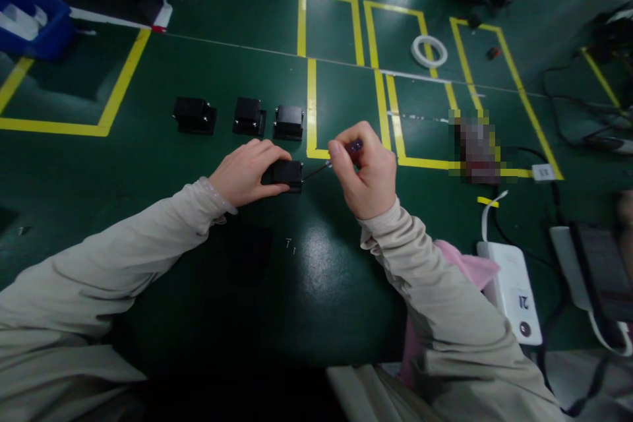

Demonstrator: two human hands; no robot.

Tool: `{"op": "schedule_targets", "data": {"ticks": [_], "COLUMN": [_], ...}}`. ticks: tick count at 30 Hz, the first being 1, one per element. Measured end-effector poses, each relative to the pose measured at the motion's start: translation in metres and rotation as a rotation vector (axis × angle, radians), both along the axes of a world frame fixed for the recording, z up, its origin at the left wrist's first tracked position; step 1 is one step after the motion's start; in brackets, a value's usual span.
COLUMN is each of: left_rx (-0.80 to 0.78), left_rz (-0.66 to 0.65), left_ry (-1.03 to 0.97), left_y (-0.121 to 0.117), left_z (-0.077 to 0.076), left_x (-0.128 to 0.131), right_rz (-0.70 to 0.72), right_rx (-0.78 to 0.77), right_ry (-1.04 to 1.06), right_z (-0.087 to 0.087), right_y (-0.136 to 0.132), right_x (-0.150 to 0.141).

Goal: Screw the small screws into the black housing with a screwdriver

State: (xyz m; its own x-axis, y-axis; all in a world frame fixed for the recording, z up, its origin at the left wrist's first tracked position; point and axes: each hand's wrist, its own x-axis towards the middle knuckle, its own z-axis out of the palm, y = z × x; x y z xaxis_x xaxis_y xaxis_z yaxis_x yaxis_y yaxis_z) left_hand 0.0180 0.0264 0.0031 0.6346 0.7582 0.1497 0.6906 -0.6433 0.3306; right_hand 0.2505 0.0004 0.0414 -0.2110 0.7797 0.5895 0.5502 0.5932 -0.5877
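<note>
My left hand [252, 175] is closed around a small black box [288, 173] and holds it on the green tabletop. In my right hand [364, 170] is a screwdriver [353, 146], its handle in my fist. Its thin shaft slants down to the left, and the tip meets the box's right side near a screw. Just behind stand three similar black boxes: one at the left [192, 115], a middle one [248, 115] and a right one [289, 121], with shiny screws at their sides. Two small loose screws [288, 243] lie nearer to me.
Yellow tape rectangles [311, 109] mark the green table. A white tape roll [429, 51] lies at the back right. At the far left is a blue bin [32, 16]. A white power bank [512, 290] with cables and a pink cloth [467, 264] lie beside my right arm.
</note>
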Motion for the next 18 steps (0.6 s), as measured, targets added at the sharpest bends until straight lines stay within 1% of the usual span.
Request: {"op": "schedule_targets", "data": {"ticks": [7, 14, 18], "left_rx": [-0.012, -0.066, -0.09], "left_rz": [0.012, 0.03, 0.028], "left_ry": [0.002, -0.079, -0.11], "left_y": [0.0, 0.001, -0.001], "left_z": [-0.002, -0.003, -0.001], "left_x": [0.001, 0.0, 0.001], "right_rz": [0.009, 0.04, 0.038], "right_rx": [0.024, -0.066, -0.083], "right_ry": [-0.016, -0.091, -0.132], "right_z": [0.0, 0.007, 0.011], "right_y": [0.002, 0.001, 0.0], "right_x": [0.0, 0.002, 0.008]}}
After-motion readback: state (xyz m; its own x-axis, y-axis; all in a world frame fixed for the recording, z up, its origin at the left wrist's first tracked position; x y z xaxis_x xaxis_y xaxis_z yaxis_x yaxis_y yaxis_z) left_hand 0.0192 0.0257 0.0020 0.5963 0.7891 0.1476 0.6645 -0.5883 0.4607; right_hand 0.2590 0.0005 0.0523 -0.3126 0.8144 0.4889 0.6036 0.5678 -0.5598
